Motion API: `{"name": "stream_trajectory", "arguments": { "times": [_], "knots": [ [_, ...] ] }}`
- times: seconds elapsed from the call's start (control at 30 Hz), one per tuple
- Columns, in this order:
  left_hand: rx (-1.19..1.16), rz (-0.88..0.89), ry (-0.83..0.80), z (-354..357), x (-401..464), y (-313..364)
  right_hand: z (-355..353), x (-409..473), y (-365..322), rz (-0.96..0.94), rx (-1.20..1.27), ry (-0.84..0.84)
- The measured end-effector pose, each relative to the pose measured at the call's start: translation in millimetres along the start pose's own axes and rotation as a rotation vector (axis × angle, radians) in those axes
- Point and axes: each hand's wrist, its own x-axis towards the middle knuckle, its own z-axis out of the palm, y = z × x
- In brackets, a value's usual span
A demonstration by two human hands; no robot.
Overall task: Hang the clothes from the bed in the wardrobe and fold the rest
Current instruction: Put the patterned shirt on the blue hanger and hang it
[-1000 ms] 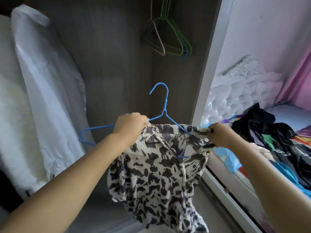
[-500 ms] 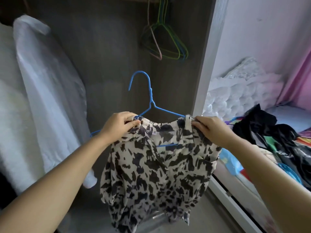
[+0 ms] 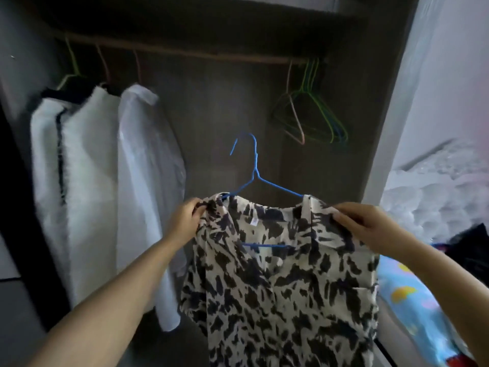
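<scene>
Before the open wardrobe [image 3: 344, 35], you hold a spotted shirt [image 3: 277, 282] up on a blue hanger [image 3: 255, 178]. Hanger hook upright, free in the air, well below the rail [image 3: 185, 50] and not touching it. Hanger arms run into the shirt's neck opening; the lower bar shows through the open collar.

Left hand [image 3: 186, 221]: grip pinches the shirt's left shoulder, fingers curled into the cloth. Whether the hanger wire is also inside that pinch, cannot tell.

Right hand [image 3: 362, 225]: grip pinches the right shoulder seam, thumb on top, fingers curled beneath the fabric. Both forearms reach forward from the bottom corners of the view.

Shirt hangs straight down between your hands, cream with dark blotches, its hem out of view below.

Inside the wardrobe, left of the shirt: white garments [image 3: 105, 181] hang from the rail on pale hangers, the nearest sleeve just beside your left forearm. At the rail's right end: a bunch of empty hangers [image 3: 312, 115], green, pink and blue, bare wire.

Right of the wardrobe frame: bed [image 3: 434, 207] with a white quilted headboard, a dark garment [image 3: 471, 250] on it, and a blue patterned cloth [image 3: 412, 300] at its near edge.
</scene>
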Motion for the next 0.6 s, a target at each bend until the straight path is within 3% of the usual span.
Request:
{"name": "stream_trajectory", "arguments": {
  "times": [0.1,0.27,0.6],
  "knots": [
    [-0.038,-0.013,-0.006,-8.7,17.2,-7.0,2.0,35.4,-10.7,-0.102,-0.135,0.126],
    [-0.050,0.054,-0.024,-30.2,61.5,-26.4,2.5,89.2,-46.1,0.024,-0.559,-0.060],
    [-0.002,0.253,-0.008,-72.7,174.7,-89.9,43.3,205.0,-86.6,0.114,-0.677,-0.078]
  ]
}}
